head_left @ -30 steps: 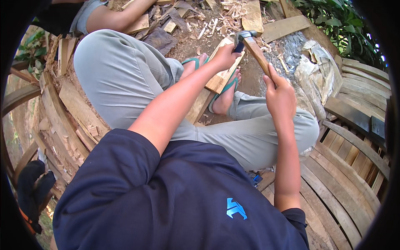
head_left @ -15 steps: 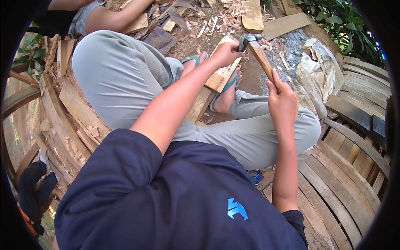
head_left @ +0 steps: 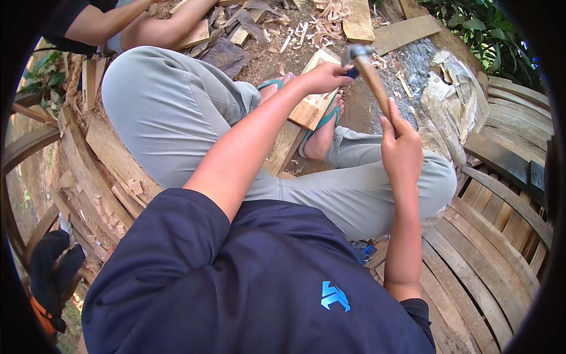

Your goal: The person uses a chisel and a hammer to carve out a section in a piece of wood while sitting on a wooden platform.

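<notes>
My right hand [head_left: 402,147] is wrapped round the wooden handle of a claw hammer [head_left: 375,85]. The hammer's metal head is smeared by motion and hangs just beyond my left hand [head_left: 326,78]. That left hand is closed on what looks like a chisel [head_left: 352,72]. Only its dark blue end shows past my fingers; the blade is hidden. Beneath the left hand lies a pale wooden block [head_left: 311,111], between my sandalled feet. It rests across another timber piece [head_left: 283,147].
Another person's arm [head_left: 171,29] reaches in at the far left. Wood shavings [head_left: 324,26] and boards [head_left: 407,34] cover the ground ahead. A crumpled pale sack [head_left: 451,106] lies right of my feet. Curved slatted wood [head_left: 471,265] stands at the right, planks [head_left: 112,153] at the left.
The hammer head has shifted slightly nearer and is now blurred. More of the chisel's blue end shows. The other person's arm at the far left has come further into view.
</notes>
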Demonstrator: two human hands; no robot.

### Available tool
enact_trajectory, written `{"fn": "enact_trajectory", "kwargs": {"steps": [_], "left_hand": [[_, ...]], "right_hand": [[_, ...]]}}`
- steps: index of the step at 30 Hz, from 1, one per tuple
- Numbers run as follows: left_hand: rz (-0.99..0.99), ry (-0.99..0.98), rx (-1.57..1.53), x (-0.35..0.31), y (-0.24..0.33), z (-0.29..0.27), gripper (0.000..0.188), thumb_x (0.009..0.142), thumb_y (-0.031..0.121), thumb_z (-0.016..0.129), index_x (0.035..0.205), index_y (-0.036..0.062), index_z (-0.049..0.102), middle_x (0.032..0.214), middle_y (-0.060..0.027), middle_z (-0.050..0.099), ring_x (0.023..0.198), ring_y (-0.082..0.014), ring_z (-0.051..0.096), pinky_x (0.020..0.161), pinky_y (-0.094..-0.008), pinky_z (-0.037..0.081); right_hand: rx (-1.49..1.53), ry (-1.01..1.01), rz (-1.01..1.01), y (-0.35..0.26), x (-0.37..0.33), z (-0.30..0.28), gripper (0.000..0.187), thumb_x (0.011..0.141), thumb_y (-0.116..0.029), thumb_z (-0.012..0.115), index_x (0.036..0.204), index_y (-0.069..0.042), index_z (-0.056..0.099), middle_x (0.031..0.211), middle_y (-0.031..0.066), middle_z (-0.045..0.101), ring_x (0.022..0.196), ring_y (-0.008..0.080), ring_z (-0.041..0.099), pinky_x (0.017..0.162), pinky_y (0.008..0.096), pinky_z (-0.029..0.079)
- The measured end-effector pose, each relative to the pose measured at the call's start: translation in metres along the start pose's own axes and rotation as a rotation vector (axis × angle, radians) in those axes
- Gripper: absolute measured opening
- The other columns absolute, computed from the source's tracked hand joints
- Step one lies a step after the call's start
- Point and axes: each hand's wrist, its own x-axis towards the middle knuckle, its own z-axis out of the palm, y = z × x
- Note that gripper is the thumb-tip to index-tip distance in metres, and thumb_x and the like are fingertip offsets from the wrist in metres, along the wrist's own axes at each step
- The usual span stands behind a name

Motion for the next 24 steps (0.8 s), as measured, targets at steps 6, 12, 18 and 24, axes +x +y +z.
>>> {"fn": "enact_trajectory", "kwargs": {"steps": [6, 12, 18, 24], "left_hand": [[0.025, 0.004, 0.088, -0.003, 0.004, 0.010, 0.042, 0.094, 0.009, 0.072, 0.134, 0.0000, 0.063, 0.121, -0.0130, 0.073, 0.111, -0.0193, 0.068, 0.100, -0.0357, 0.052], [0.059, 0.320, 0.038, 0.002, -0.008, -0.001, 0.029, 0.094, 0.004, 0.070, 0.121, -0.0020, 0.061, 0.116, -0.0116, 0.073, 0.109, -0.0194, 0.070, 0.095, -0.0350, 0.054], [-0.038, 0.478, 0.082, -0.004, 0.001, -0.004, 0.025, 0.099, 0.011, 0.066, 0.120, -0.0011, 0.061, 0.113, -0.0133, 0.075, 0.107, -0.0226, 0.072, 0.093, -0.0371, 0.056], [0.015, 0.410, 0.101, -0.005, 0.005, 0.002, 0.026, 0.097, 0.013, 0.071, 0.119, 0.0001, 0.066, 0.111, -0.0115, 0.077, 0.105, -0.0225, 0.074, 0.092, -0.0372, 0.056]], "right_hand": [[0.134, 0.031, 0.061, 0.005, -0.005, -0.009, 0.041, 0.098, -0.022, 0.069, 0.139, -0.021, 0.066, 0.094, 0.0144, 0.072, 0.078, 0.0244, 0.068, 0.073, 0.0374, 0.051], [0.201, 0.059, 0.011, 0.011, 0.005, -0.018, 0.040, 0.098, -0.024, 0.070, 0.138, -0.019, 0.067, 0.095, 0.0162, 0.072, 0.077, 0.0209, 0.065, 0.072, 0.0336, 0.050], [0.100, -0.023, 0.033, -0.001, 0.011, -0.023, 0.040, 0.097, -0.026, 0.069, 0.138, -0.023, 0.067, 0.100, 0.0168, 0.074, 0.081, 0.0269, 0.069, 0.075, 0.0365, 0.051], [-0.011, -0.063, -0.010, -0.021, 0.016, -0.026, 0.038, 0.098, -0.028, 0.068, 0.136, -0.028, 0.068, 0.101, 0.0141, 0.074, 0.086, 0.0327, 0.070, 0.076, 0.0414, 0.053]]}}
